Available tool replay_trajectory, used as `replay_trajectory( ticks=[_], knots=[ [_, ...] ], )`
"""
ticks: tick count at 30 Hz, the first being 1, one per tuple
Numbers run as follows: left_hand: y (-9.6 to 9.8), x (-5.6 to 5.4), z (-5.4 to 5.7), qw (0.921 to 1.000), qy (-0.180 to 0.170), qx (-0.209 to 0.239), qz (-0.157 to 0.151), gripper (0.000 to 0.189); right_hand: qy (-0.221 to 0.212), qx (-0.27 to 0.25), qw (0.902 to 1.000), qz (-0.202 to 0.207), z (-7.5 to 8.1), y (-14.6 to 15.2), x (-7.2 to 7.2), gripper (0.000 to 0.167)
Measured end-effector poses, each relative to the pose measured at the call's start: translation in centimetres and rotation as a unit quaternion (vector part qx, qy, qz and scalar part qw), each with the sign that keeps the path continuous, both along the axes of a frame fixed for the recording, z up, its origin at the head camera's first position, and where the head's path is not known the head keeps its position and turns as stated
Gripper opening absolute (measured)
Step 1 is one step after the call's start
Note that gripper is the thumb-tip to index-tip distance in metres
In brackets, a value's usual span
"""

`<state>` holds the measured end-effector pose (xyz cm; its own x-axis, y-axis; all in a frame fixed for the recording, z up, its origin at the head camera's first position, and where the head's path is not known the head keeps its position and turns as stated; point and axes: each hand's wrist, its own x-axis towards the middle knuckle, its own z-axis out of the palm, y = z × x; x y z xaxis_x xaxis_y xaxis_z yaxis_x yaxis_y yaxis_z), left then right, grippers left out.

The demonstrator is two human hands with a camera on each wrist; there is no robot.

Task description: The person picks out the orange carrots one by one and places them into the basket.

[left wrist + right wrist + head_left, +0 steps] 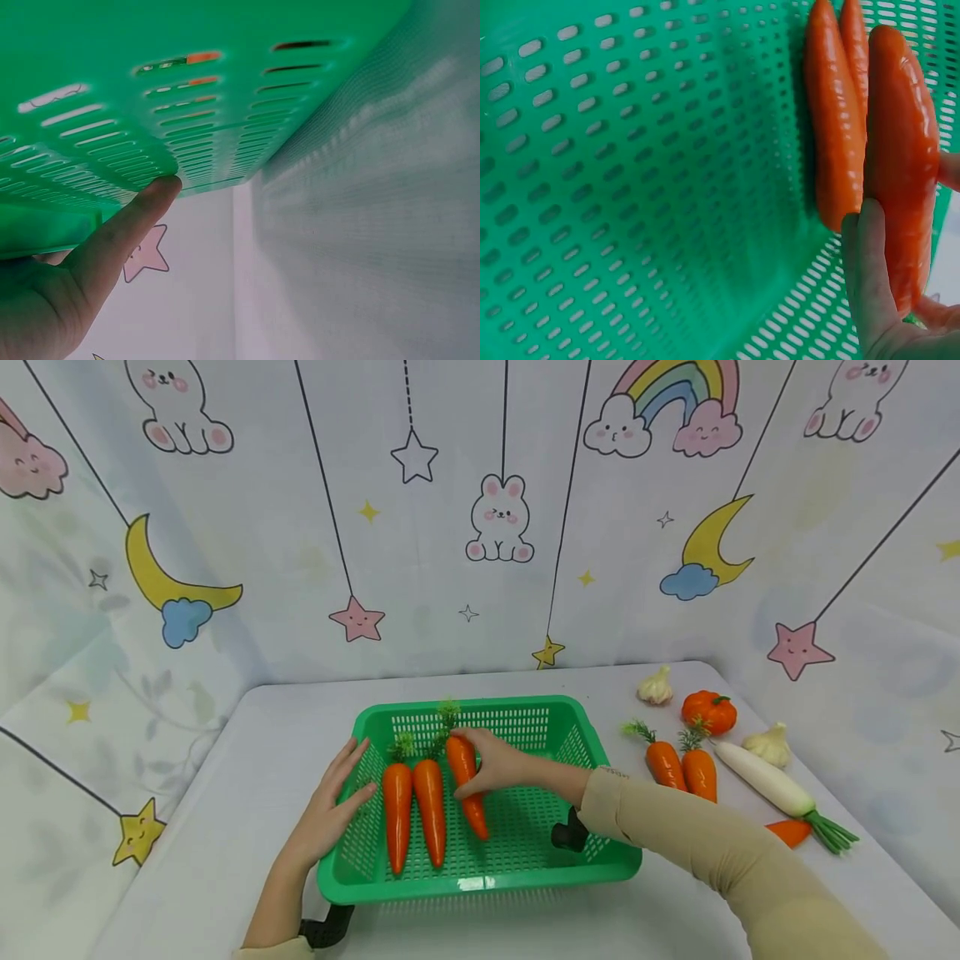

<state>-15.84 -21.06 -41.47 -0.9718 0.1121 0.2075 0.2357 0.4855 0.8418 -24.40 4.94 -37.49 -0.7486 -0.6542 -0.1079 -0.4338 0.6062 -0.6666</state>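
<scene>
Well, one carrot [461,764] slants inside the basket [555,878] | right hand [498,764] grips it, thumb and fingers curled round | two carrots [430,806] beside it, leftward | left hand [330,814], fingers loosely straight, touches basket's left side | pepper [705,712], radish [765,777] on table [217,793], rightward

The place looks like a small staged corner, of a home or studio one cannot tell: a cartoon-printed backdrop [431,556] encloses a white table [255,760] beyond and beside the left hand [332,810] and right hand [501,762].
</scene>
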Motion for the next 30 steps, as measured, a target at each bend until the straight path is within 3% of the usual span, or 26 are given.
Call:
replay_trajectory(
  ticks=[17, 23, 30],
  knots=[
    [0.0, 0.0, 0.1, 1.0, 0.002, 0.004, -0.002, 0.059, -0.003, 0.093, 0.9956, -0.002, -2.2, -1.3, -0.2, 0.091],
    [0.0, 0.0, 0.0, 1.0, 0.002, 0.002, -0.002, 0.059, -0.023, 0.1, 0.9947, 0.004, -2.6, -1.8, 0.1, 0.09],
    [0.0, 0.0, 0.0, 1.0, 0.003, 0.001, -0.003, 0.06, -0.037, 0.101, 0.994, -0.019, -2.8, -2.7, 1.0, 0.097]
  ],
)
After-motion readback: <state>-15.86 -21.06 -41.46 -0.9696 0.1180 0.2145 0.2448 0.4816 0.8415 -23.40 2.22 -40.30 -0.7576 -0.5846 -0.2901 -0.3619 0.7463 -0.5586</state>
